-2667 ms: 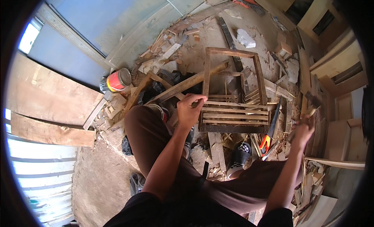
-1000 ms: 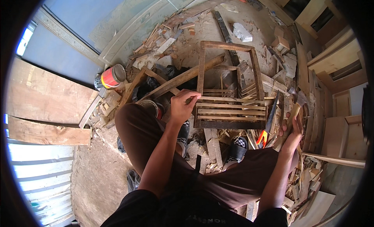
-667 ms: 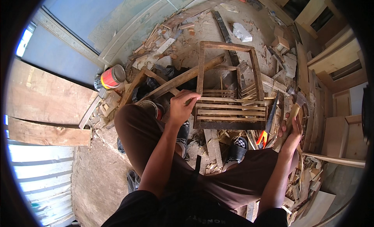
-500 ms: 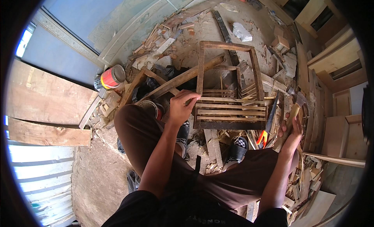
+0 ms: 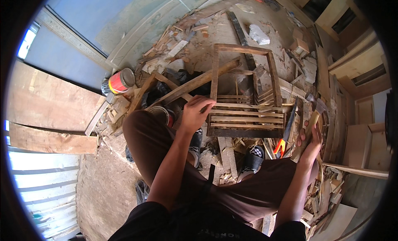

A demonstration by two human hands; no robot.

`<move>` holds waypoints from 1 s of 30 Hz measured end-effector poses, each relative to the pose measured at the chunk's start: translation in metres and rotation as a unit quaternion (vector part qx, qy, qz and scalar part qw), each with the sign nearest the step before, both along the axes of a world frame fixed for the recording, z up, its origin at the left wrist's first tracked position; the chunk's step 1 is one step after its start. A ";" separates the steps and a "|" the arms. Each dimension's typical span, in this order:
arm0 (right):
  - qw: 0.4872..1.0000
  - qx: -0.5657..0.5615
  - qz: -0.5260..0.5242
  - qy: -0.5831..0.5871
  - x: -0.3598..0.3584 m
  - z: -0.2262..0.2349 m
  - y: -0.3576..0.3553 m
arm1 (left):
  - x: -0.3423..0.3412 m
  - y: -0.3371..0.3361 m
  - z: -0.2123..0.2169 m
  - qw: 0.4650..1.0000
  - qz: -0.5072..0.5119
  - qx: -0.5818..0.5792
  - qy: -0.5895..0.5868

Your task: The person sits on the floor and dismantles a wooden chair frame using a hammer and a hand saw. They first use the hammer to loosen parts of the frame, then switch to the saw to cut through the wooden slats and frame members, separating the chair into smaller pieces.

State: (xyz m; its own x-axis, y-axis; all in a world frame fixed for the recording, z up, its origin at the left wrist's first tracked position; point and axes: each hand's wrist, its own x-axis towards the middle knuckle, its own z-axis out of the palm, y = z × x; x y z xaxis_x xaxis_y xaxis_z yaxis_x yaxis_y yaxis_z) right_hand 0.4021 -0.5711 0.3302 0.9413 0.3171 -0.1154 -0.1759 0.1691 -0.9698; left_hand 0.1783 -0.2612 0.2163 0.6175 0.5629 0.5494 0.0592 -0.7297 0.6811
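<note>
Steadying after its blurred motion, the hammer point(image 5: 314, 117) is now held in the right hand point(image 5: 310, 147), right of the wooden frame point(image 5: 274, 79) beyond the feet point(image 5: 253, 159), while a slat point(image 5: 236, 105) is pinched by the left hand point(image 5: 195, 112), no blow being landed.

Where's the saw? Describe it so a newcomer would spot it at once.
Start from the big slatted frame. Between its right side and the right hand is the saw, dark blade pointing away. Its bright orange handle sets it apart from the scrap wood around it.
</note>
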 end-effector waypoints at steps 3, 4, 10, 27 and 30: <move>0.999 -0.031 0.007 -0.026 -0.005 0.000 0.003 | 0.003 -0.002 -0.002 0.999 0.002 -0.013 -0.032; 0.998 -0.046 0.010 -0.040 -0.007 -0.001 0.004 | 0.003 -0.003 -0.001 1.000 0.004 -0.012 -0.027; 0.962 -0.147 0.140 -0.184 -0.043 0.003 0.028 | 0.000 -0.003 -0.004 1.000 0.008 -0.003 -0.008; 0.815 -0.236 0.324 -0.419 -0.106 -0.025 0.114 | -0.003 -0.002 -0.012 0.999 0.012 -0.021 -0.029; 0.808 -0.260 0.319 -0.423 -0.106 -0.019 0.116 | -0.001 -0.005 -0.010 0.998 0.020 -0.039 -0.046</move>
State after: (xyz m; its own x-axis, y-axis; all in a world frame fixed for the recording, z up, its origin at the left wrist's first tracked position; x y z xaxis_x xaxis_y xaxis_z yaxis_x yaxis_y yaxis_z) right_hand 0.2957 -0.4552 0.3109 0.4174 0.8842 0.2099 0.6957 -0.1623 -0.6998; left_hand 0.1778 -0.2665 0.2060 0.5419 0.6298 0.5565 0.0217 -0.6724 0.7399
